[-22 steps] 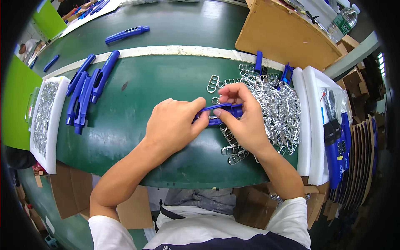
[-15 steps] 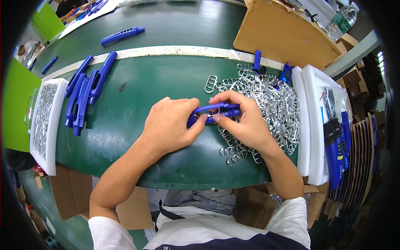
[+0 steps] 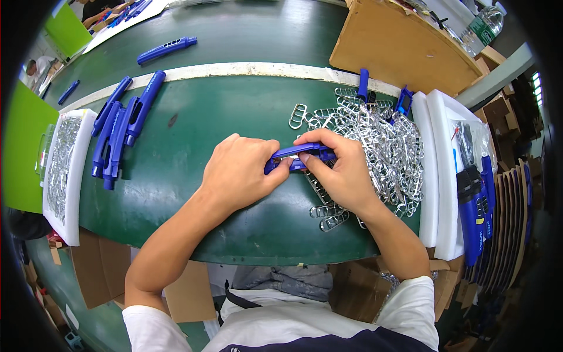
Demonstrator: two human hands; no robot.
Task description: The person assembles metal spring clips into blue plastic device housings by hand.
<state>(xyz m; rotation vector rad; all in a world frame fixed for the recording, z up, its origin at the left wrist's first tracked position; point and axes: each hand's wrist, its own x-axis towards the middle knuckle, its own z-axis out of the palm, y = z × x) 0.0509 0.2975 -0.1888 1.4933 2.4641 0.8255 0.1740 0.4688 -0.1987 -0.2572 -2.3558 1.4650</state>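
Observation:
Over the green table, my left hand [image 3: 239, 171] grips the left end of a blue plastic casing [image 3: 297, 150] with a long open slot. The fingers of my right hand [image 3: 347, 175] close round its right end, the thumb pressing into the slot. A bit of shiny metal shows inside the slot, partly covered by my thumbs. Right beside my right hand lies a heap of bent-wire metal clips [image 3: 390, 155]. Two more blue pieces, one upright piece [image 3: 363, 85] and one open piece [image 3: 404, 101], stand at the heap's far edge.
Several blue casings [image 3: 136, 114] lie at the left. A white foam tray [image 3: 71, 182] of metal parts stands at the left edge, foam trays [image 3: 437, 188] at the right. Beyond a pale rail [image 3: 234, 71], another casing [image 3: 167, 51] lies on a green belt. A cardboard box [image 3: 404, 50] stands far right.
My right thumb has moved deeper over the slot and my right fingers have shifted slightly left along the casing. On the far belt the casing has slid a little left.

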